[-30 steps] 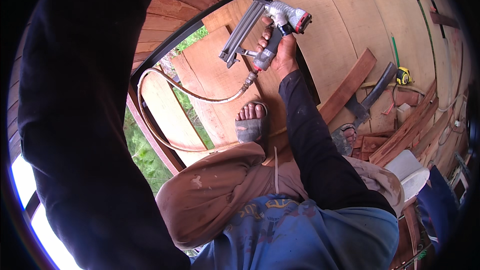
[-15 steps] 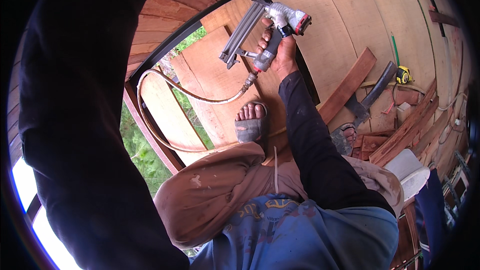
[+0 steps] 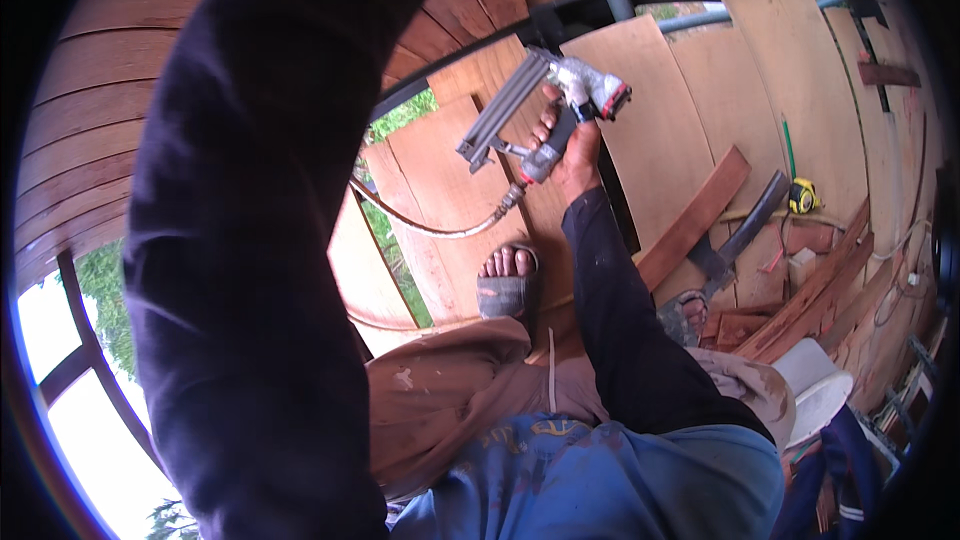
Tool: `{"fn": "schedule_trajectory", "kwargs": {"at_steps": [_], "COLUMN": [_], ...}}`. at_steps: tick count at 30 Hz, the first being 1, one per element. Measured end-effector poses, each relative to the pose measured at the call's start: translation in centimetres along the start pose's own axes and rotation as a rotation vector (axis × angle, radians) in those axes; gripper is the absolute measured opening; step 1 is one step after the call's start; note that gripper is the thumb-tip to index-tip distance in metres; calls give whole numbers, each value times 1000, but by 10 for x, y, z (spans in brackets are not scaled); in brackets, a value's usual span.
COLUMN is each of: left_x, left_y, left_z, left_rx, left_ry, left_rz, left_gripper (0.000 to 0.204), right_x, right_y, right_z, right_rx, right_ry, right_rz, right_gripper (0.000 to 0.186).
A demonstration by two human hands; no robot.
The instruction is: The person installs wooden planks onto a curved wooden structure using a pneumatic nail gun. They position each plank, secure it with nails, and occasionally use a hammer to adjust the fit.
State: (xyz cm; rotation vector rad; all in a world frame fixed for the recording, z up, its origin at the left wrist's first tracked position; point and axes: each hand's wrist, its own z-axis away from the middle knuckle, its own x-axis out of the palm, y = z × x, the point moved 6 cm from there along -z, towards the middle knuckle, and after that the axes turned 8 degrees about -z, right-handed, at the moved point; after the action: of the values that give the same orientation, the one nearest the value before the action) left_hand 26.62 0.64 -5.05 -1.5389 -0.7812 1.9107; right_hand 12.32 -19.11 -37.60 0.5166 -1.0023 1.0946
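Note:
My right hand [image 3: 576, 162] is wrapped round the grip of a pneumatic nail gun [image 3: 508, 108], silver and grey with a red end. Its long magazine slants down to the left, held above pale boards [image 3: 440, 180]. From the grip's base an air hose [image 3: 440, 231] curves away leftward. A dark sleeve covers my left arm [image 3: 250, 240], which reaches up across the left of the view. The left hand itself is beyond the upper edge. My sandalled foot [image 3: 505, 288] rests on the boards below the gun.
On the right lie a reddish plank [image 3: 695, 215], a dark-handled hatchet or hammer [image 3: 748, 225], a yellow tape measure [image 3: 803, 196] and a green pencil [image 3: 788, 145]. Wood strips [image 3: 815, 285] are piled nearby. Gaps between boards show greenery [image 3: 385, 230]. A plank wall [image 3: 130, 90] rises at left.
The view has tilted, so the boards and gun sit slightly lower and more wall shows. My left sleeve has swung rightward across the picture. The right hand keeps its grip on the nail gun.

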Motion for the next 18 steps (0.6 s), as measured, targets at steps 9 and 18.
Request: {"fn": "schedule_trajectory", "kwargs": {"at_steps": [9,18], "left_x": [27,12], "left_y": [3,-2], "left_z": [-9,4], "left_rx": [-145,-118], "left_ry": [171,160], "left_rz": [117,140], "left_gripper": [13,9], "right_x": [6,-8], "right_y": [-6,-6], "right_z": [1,-1], "right_rx": [-64,-62], "right_ry": [52,69], "right_rz": [-1,12], "right_gripper": [52,42]}}
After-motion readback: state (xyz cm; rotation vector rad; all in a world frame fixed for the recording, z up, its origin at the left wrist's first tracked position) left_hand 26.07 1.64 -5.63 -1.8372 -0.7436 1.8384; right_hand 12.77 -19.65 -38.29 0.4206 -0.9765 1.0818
